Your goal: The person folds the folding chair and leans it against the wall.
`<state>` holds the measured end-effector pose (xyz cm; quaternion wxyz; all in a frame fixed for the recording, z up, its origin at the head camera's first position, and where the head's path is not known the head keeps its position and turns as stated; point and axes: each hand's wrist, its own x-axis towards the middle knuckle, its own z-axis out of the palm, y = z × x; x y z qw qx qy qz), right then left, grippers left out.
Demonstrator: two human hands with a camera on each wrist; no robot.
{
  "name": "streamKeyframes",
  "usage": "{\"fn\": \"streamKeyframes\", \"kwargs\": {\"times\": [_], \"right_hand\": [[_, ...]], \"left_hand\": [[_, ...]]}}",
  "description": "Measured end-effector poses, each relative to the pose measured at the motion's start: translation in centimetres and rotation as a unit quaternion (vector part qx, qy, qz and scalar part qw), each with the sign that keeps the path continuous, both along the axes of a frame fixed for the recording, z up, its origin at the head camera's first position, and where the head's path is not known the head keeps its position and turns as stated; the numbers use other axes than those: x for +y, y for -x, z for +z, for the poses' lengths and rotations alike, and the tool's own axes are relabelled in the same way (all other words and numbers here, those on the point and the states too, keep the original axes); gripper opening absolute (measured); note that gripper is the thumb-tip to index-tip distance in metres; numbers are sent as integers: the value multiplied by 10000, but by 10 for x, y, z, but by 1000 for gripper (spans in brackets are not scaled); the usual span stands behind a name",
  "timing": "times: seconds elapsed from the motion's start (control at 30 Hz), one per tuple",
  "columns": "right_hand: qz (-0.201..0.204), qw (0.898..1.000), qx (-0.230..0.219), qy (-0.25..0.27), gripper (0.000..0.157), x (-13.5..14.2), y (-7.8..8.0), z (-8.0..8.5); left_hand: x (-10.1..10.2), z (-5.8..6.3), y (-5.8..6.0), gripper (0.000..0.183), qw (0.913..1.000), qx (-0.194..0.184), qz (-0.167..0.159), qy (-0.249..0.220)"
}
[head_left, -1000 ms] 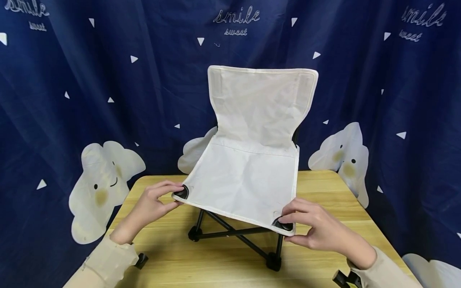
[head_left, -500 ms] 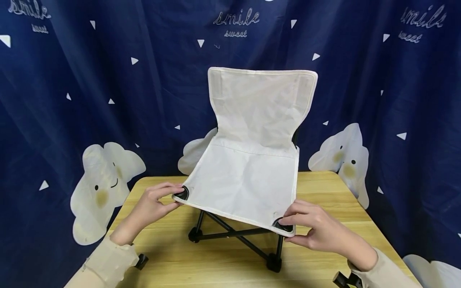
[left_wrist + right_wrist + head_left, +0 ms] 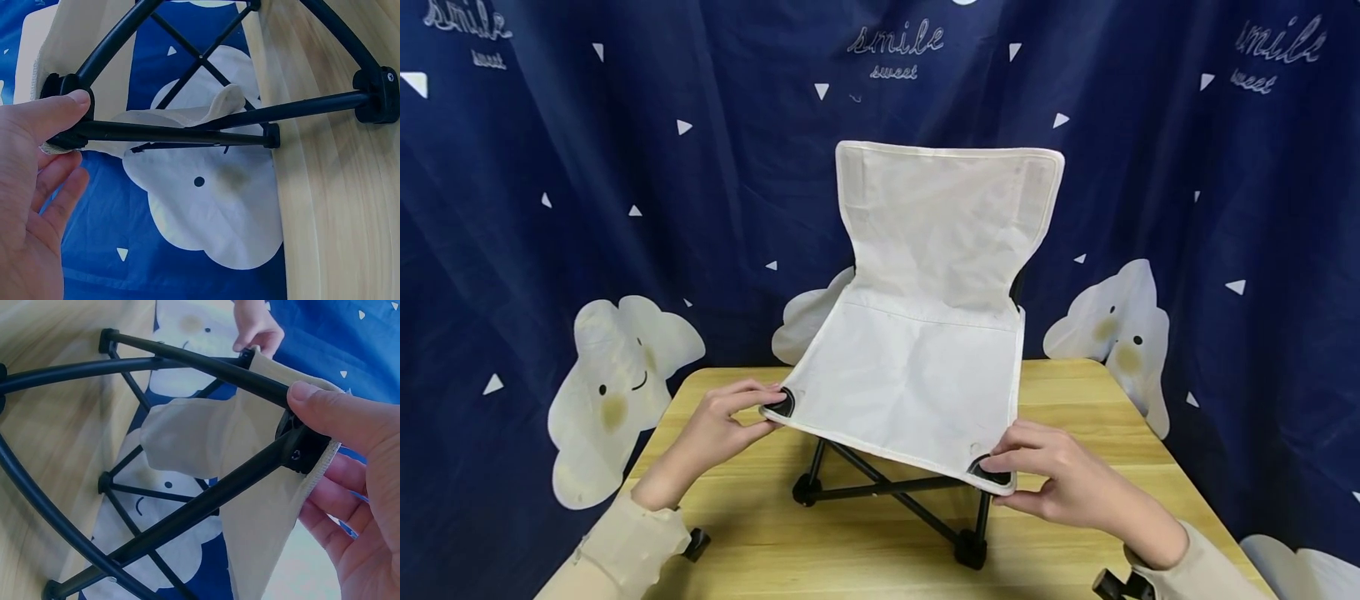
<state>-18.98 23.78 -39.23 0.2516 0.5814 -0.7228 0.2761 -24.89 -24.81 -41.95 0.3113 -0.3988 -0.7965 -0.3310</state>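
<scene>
A white fabric folding chair (image 3: 917, 367) stands unfolded on the wooden table, its backrest toward the curtain. My left hand (image 3: 718, 425) pinches the seat's front left corner, fingers on the black corner piece (image 3: 784, 402) and thumb beneath. At the front right corner, my right hand (image 3: 1052, 471) grips in the same way. From below, the left wrist view shows my left thumb (image 3: 59, 115) against the black plastic joint where the tubes meet. In the right wrist view, my right thumb (image 3: 337, 415) presses the matching joint (image 3: 306, 447). Crossed black legs (image 3: 887, 483) spread under the seat.
The wooden table (image 3: 737, 533) bears the chair's feet. Behind it hangs a dark blue curtain (image 3: 737, 167) with white clouds and triangles. A black strap mount (image 3: 697, 543) sits at my left wrist, another (image 3: 1120, 583) at my right.
Both hands keep hold of the same seat corners. The whole head view has shifted very slightly downward; the chair stays in place on the table.
</scene>
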Motion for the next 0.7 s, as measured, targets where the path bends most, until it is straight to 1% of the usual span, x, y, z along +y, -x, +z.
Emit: {"fn": "streamKeyframes", "kwargs": {"times": [0.17, 0.23, 0.47, 0.63, 0.7], "right_hand": [[-191, 9995, -182, -150, 23, 1, -3, 3], [-214, 9994, -189, -187, 22, 1, -4, 4], [-256, 9994, -94, -231, 20, 0, -4, 3], [-151, 9998, 115, -65, 22, -2, -2, 2], [-197, 9997, 122, -59, 23, -1, -2, 1]], "left_hand": [[1, 0, 1, 51, 10000, 48, 10, 2], [1, 0, 1, 52, 10000, 58, 25, -1], [-1, -3, 2, 53, 10000, 31, 42, -17], [0, -2, 2, 52, 10000, 14, 18, -44], [0, -2, 2, 51, 10000, 14, 27, -52]]}}
